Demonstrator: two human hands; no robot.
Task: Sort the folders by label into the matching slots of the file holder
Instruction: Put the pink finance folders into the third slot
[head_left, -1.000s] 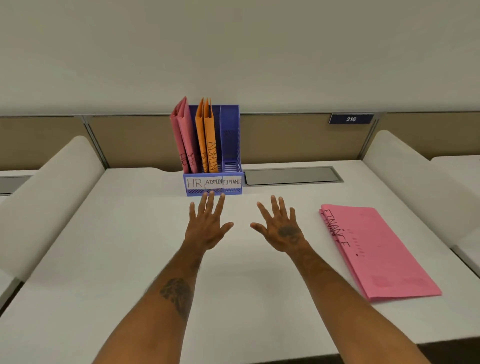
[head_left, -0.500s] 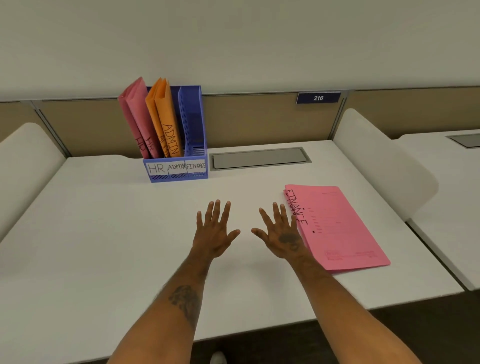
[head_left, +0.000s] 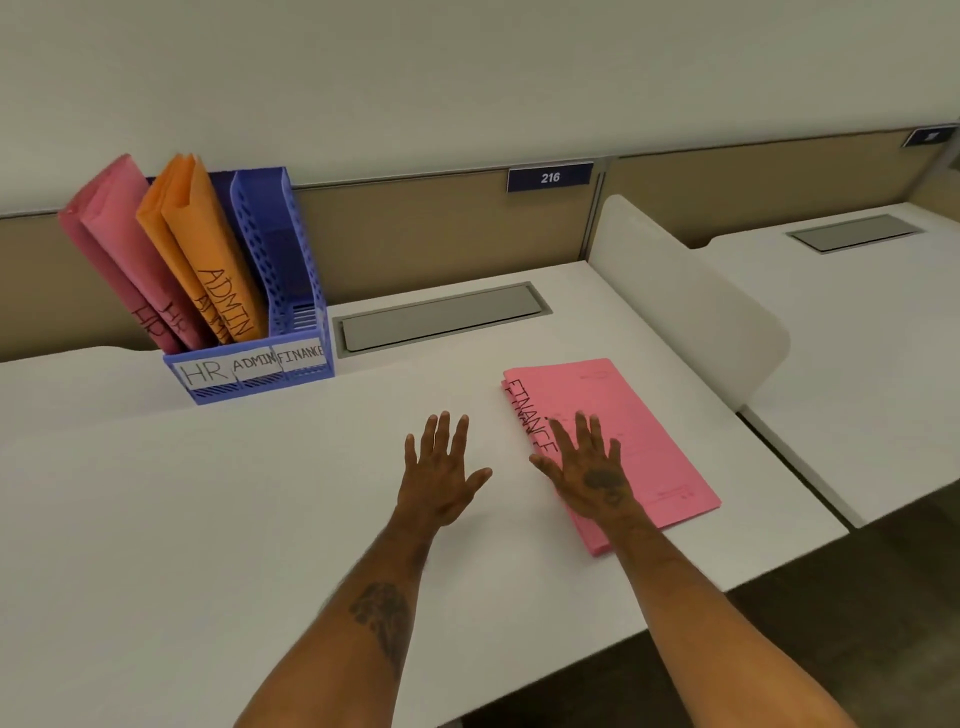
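Spreading flat, both hands' fingers grasp nothing above thin pink paper folders beside perforated plastic holder.

An office, laid out in numbered workstations: plain white tabletop fenced by rounded white side dividers and a tan back partition, with a small dark blue number plate reading 216 fixed above. Grey rectangular cable hatch set flush near the back edge. Blue perforated plastic file holder labelled HR, ADMIN, FINANCE. Identical white desk alongside.
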